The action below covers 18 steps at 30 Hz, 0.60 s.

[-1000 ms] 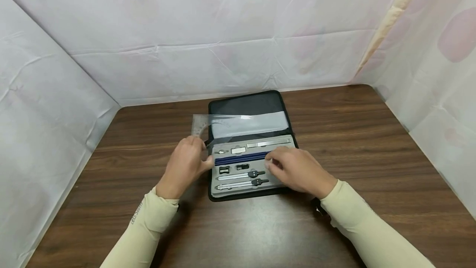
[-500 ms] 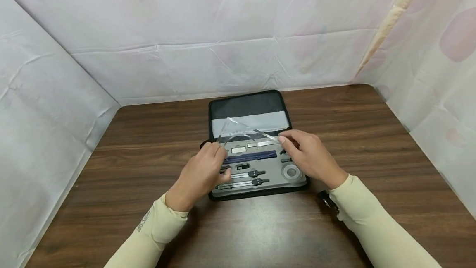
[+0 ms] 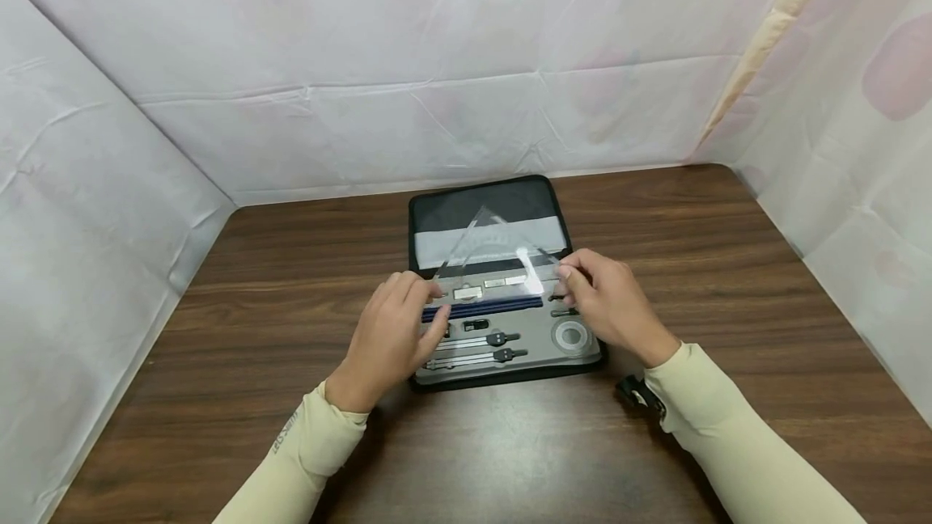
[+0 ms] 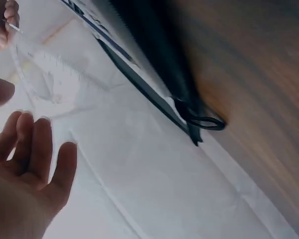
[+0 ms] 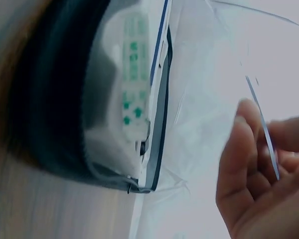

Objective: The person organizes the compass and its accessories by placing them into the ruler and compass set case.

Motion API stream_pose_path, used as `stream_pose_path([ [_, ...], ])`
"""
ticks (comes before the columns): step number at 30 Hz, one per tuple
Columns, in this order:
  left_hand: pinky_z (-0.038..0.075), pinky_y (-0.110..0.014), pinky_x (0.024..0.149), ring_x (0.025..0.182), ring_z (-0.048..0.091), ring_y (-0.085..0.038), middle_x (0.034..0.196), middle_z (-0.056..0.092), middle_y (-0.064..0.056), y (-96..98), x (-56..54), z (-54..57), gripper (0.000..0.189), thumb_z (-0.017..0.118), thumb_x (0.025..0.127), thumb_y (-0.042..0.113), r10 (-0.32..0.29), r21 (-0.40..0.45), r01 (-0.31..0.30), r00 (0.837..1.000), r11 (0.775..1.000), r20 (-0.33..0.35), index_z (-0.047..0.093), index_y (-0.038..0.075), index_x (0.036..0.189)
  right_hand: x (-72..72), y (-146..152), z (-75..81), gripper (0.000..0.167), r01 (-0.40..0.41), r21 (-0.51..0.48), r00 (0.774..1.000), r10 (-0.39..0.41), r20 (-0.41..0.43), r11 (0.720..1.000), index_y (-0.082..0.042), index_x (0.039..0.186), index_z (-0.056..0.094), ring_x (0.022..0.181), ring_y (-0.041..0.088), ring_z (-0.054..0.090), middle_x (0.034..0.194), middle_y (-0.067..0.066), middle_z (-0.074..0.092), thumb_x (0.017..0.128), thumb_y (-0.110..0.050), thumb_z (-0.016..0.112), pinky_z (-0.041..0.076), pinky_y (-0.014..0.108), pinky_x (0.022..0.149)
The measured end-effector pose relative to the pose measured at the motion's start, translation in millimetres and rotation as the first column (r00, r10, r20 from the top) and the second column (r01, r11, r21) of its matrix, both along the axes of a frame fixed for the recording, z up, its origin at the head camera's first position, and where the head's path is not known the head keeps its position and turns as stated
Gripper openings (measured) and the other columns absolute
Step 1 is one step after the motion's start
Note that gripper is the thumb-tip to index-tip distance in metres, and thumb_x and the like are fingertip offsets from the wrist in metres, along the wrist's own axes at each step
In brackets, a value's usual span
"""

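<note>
A clear triangular set square (image 3: 534, 272) with a curved cut-out is held up, point upward, over an open black zip case (image 3: 466, 202) in the head view. My right hand (image 3: 607, 297) pinches its right corner between thumb and fingers; the right wrist view shows its thin edge (image 5: 266, 132) in that grip. My left hand (image 3: 393, 338) is at the left corner, thumb and fingers spread apart. In the left wrist view, its fingertips (image 4: 42, 124) are near the set square (image 4: 60, 64); whether they touch it I cannot tell.
The case's grey tray holds two compasses (image 3: 498, 339), blue pencils (image 3: 488, 308), a black sharpener-sized piece (image 3: 476, 325), a white eraser (image 3: 468, 293) and a round clear disc (image 3: 571, 337). A brown wooden table (image 3: 291, 265) lies beneath, with pale sheeting (image 3: 466, 128) behind.
The set square has swung from the left hand's side to between both hands, point up. My right hand has moved up from the pencils to its right corner; my left fingers have spread.
</note>
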State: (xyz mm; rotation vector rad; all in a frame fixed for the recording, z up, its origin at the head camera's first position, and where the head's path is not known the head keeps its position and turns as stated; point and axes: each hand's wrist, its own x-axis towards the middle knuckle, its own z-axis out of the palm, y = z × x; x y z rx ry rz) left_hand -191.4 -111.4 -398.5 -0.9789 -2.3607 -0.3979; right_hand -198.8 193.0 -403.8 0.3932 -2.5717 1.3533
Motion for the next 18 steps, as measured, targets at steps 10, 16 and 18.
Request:
stream_pose_path([
  [10,0.048,-0.045,0.096,0.111,0.06,-0.028,0.118,0.064,-0.013,3.2,-30.1,-11.7,0.044,0.068,0.096,0.033,0.02,-0.203,0.019,0.981,0.979,0.191,0.065,-0.001,0.122,-3.6,7,-2.6,0.011,0.146,-0.189,0.97,-0.178,-0.165,0.971,0.004,0.099,0.066,0.067,0.019,0.066,0.078,0.01,0.067,0.101,-0.004,0.058,0.051,0.017,0.061],
  [16,0.043,-0.043,0.105,0.125,0.054,-0.032,0.133,0.057,-0.02,11.6,-38.4,-16.3,0.072,0.06,0.097,0.053,0.045,-0.307,0.079,0.925,0.949,0.378,0.054,-0.007,0.136,-2.7,6,-2.0,0.012,0.159,-0.207,0.962,-0.198,-0.186,0.966,0.004,0.101,0.067,0.067,0.016,0.065,0.079,0.008,0.069,0.101,-0.005,0.059,0.051,0.016,0.059],
  [18,0.041,-0.044,0.106,0.129,0.051,-0.033,0.138,0.055,-0.02,14.5,-37.6,-17.4,0.079,0.058,0.096,0.059,0.083,-0.321,0.066,0.899,0.945,0.429,0.052,-0.006,0.139,-2.6,7,-2.0,0.012,0.163,-0.212,0.96,-0.205,-0.191,0.963,0.004,0.101,0.067,0.067,0.019,0.066,0.079,0.008,0.069,0.101,-0.005,0.059,0.051,0.017,0.058],
])
